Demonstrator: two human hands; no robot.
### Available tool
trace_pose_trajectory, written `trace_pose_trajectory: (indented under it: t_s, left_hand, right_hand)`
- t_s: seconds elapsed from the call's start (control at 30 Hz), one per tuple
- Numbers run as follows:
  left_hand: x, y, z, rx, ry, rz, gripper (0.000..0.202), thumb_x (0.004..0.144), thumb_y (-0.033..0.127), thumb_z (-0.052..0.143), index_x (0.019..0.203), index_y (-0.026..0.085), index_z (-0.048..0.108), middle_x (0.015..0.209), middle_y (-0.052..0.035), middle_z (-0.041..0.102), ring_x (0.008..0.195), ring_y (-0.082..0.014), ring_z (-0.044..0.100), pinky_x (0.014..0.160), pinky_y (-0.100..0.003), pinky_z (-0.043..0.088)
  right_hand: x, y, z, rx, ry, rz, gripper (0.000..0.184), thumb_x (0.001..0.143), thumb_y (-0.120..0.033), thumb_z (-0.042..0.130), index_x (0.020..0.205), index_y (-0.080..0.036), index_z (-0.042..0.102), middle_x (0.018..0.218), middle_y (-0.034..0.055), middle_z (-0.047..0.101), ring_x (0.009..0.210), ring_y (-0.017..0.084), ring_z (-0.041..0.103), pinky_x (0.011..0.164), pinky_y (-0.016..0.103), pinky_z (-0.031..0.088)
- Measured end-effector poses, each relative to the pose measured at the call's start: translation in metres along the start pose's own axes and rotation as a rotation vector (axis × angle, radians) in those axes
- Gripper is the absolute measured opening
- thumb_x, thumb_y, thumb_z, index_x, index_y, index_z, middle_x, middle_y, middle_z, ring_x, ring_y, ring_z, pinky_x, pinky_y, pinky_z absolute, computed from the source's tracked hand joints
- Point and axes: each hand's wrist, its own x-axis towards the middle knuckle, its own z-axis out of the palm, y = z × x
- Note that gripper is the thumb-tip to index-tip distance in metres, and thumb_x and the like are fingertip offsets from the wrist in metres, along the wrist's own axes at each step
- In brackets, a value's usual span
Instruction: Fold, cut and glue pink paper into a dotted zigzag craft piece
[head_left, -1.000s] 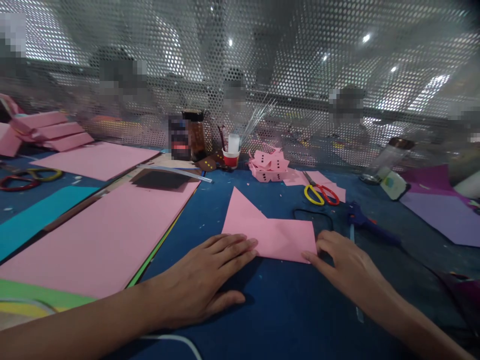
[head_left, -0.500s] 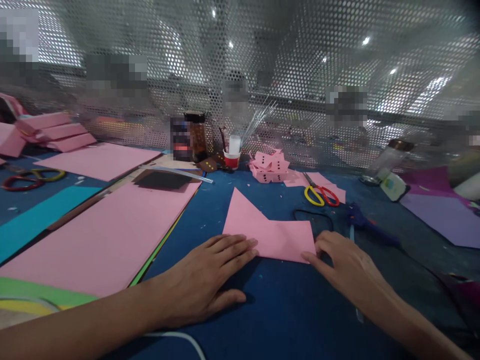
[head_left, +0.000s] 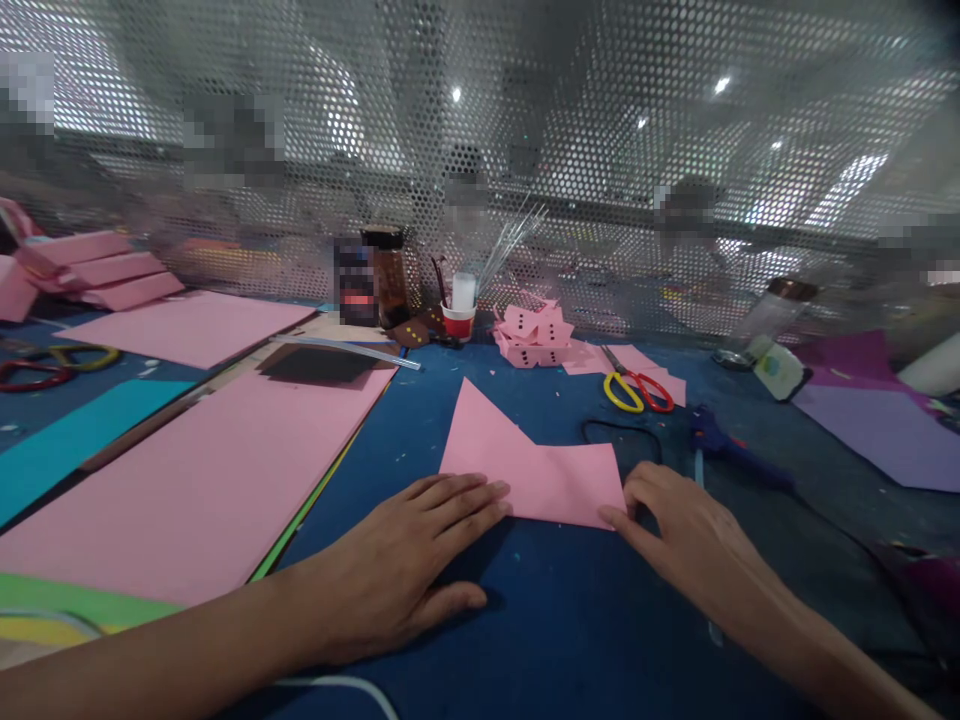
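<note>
A folded piece of pink paper [head_left: 555, 478] lies on the blue table, with a pointed flap rising at its left and a straight edge toward me. My left hand [head_left: 420, 545] rests flat over its lower left part, fingers stretched out and thumb apart. At the paper's right end, my right hand [head_left: 667, 515] has thumb and curled fingers closed on the edge near the lower corner. The fingertips' far side is hidden.
Left lies a stack of large pink sheets [head_left: 187, 480] beside a teal strip [head_left: 82, 435]. Scissors [head_left: 637, 390], a pink paper piece with black dots [head_left: 532, 335] and a red-and-white cup [head_left: 457, 322] stand behind. A blue glue gun [head_left: 739, 450] with cord lies right.
The view has shifted slightly. Both hands stay where they were on the pink paper, and the paper looks the same.
</note>
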Motion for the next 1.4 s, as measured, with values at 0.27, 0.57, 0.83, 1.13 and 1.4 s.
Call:
trace_pose_trajectory:
  t_s: [0.27,0.57,0.83,1.13,1.4]
  left_hand:
    - [0.0,0.001,-0.001,0.018,-0.013,-0.012,0.069,0.101,0.057,0.035,0.159,0.028,0.014,0.165,0.0007,0.024,0.15,-0.0231,0.025,0.123,-0.043,0.024]
    - [-0.002,-0.003,0.006,0.03,0.013,-0.005,0.07,0.1,0.054,0.042,0.159,0.029,0.014,0.164,-0.0012,0.026,0.149,-0.0249,0.028,0.122,-0.045,0.026]
    - [0.0,-0.004,0.007,0.037,0.072,0.013,0.069,0.099,0.053,0.047,0.158,0.032,0.018,0.162,-0.0019,0.033,0.145,-0.0267,0.037,0.119,-0.045,0.032]
    - [-0.001,-0.006,0.008,0.071,0.069,0.02,0.068,0.099,0.055,0.047,0.158,0.033,0.022,0.162,-0.0012,0.032,0.144,-0.0272,0.038,0.118,-0.045,0.033]
    - [0.002,-0.003,0.003,0.038,0.05,0.017,0.063,0.099,0.055,0.045,0.155,0.03,0.029,0.161,-0.0031,0.036,0.145,-0.0268,0.036,0.119,-0.045,0.031]
  right_hand:
    - [0.0,0.0,0.0,-0.032,0.009,0.006,0.03,0.094,-0.033,0.061,0.07,-0.022,0.048,0.08,0.0013,0.057,0.074,0.02,0.053,0.066,0.033,0.037]
    - [0.001,-0.006,-0.006,-0.015,-0.014,0.037,0.027,0.095,-0.03,0.061,0.071,-0.022,0.052,0.081,0.0012,0.058,0.077,0.02,0.054,0.069,0.034,0.037]
    - [0.001,-0.009,-0.008,-0.022,0.009,0.041,0.025,0.092,-0.029,0.063,0.071,-0.021,0.053,0.081,0.0014,0.058,0.074,0.019,0.054,0.067,0.032,0.036]
    - [0.001,-0.011,-0.009,-0.042,0.002,0.068,0.026,0.092,-0.03,0.064,0.071,-0.021,0.051,0.081,0.0013,0.058,0.074,0.019,0.053,0.065,0.032,0.033]
    - [0.0,-0.007,-0.006,-0.026,0.027,0.077,0.019,0.088,-0.029,0.067,0.078,-0.023,0.052,0.08,0.0005,0.058,0.075,0.021,0.052,0.065,0.034,0.033]
